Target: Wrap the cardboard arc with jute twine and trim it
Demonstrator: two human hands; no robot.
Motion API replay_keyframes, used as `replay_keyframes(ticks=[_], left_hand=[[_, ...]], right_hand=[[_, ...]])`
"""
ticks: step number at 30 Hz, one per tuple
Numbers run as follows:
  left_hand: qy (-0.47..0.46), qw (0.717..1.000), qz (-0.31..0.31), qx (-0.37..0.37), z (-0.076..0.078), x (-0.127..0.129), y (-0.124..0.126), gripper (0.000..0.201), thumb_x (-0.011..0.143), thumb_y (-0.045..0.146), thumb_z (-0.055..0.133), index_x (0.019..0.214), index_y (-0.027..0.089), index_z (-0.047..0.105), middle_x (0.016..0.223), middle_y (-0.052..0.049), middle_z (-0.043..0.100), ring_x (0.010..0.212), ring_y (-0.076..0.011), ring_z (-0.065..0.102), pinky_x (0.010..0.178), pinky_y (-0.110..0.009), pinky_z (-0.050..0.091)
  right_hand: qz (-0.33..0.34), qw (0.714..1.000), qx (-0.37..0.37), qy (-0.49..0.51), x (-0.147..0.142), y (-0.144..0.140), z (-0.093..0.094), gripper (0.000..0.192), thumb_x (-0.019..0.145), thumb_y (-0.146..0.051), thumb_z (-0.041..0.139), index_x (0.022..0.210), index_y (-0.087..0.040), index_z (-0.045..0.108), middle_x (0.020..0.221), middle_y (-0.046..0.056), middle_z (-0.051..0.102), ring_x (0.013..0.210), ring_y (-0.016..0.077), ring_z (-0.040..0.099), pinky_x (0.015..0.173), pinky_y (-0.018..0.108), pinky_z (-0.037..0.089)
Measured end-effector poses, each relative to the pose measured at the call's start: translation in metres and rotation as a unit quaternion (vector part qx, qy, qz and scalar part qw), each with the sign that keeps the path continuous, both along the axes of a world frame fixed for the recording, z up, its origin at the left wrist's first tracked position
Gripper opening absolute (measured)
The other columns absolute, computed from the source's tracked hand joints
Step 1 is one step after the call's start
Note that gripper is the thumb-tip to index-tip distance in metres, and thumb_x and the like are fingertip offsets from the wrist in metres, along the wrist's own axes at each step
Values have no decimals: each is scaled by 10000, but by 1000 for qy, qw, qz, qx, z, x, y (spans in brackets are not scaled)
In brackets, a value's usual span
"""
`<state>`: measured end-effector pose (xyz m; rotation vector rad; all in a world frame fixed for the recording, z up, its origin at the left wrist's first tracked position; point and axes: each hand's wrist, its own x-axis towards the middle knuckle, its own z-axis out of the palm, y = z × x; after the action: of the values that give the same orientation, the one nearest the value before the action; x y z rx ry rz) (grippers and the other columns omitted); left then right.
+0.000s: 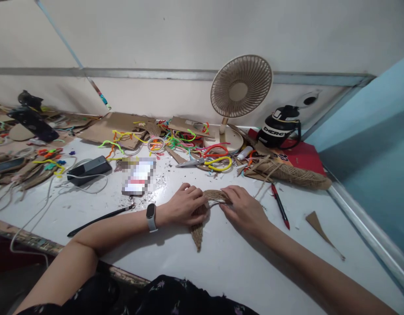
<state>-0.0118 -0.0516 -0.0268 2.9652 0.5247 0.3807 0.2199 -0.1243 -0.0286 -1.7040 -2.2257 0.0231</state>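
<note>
A curved, pointed piece wrapped in jute twine [197, 234] lies on the white table between my hands. My left hand [185, 205] closes over its left part, and the tapered tip sticks out below the fingers. At the upper right end of the arc, my right hand [243, 208] pinches the wrapped band between thumb and fingers. A thin strand runs beneath the arc between both hands. Another strand of twine trails from near my right hand toward a bundle of jute twine [290, 173] at the back right.
Behind my hands lie scissors [205, 162] with red and yellow handles. A beige fan [241, 87] and a black jug [279, 127] stand at the back. A phone [139, 177] and power bank [89, 170] are left; a pen [280, 206] and cardboard scrap [323, 232] right.
</note>
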Motion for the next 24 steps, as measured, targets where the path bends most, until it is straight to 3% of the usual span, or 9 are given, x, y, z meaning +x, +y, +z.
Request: replay_keyframes(ticks=[8,17,19,21,22,24], left_hand=[[-25,999,-22,-38,-4,0,1,448,908,553,432,1134,187,557,1142,-98,613,1023,-238,537,910,-393,370],[-21,999,-24,-36,-6,-1,2,440,917,525,430,1188,198,544,1155,-94,610,1025,-237,535,907,-397,367],[-24,999,-22,-37,-5,0,1,436,915,535,430,1168,203,555,1149,-93,611,1019,-237,534,905,-398,365],[-25,999,-20,-38,-5,0,1,426,915,530,436,1159,204,561,1142,-93,611,1017,-237,534,904,-395,363],[-26,999,-20,-39,-5,-1,1,418,915,521,440,1159,204,561,1140,-94,611,1017,-236,533,905,-393,362],[-26,999,-22,-40,-4,-1,0,410,915,500,450,1179,205,555,1145,-94,607,1022,-234,533,909,-392,362]], right_hand=[[38,998,-11,42,4,5,4,342,824,-269,579,1153,-176,573,1159,141,608,1067,287,568,922,434,486],[55,995,25,78,6,7,-3,169,914,-247,500,964,-175,643,1020,128,652,952,245,599,850,407,501],[48,993,64,90,2,9,11,167,883,-283,562,970,-176,657,1047,138,649,985,275,595,859,449,486],[65,984,89,141,-4,2,37,215,860,-315,607,1028,-193,661,1071,137,640,1018,286,589,877,466,474],[91,975,72,192,-7,-7,51,233,868,-315,606,1072,-213,652,1031,114,641,977,253,601,861,431,486],[184,937,-52,292,-6,-40,73,345,894,-362,582,1225,-264,588,955,69,648,893,204,623,791,362,515]])
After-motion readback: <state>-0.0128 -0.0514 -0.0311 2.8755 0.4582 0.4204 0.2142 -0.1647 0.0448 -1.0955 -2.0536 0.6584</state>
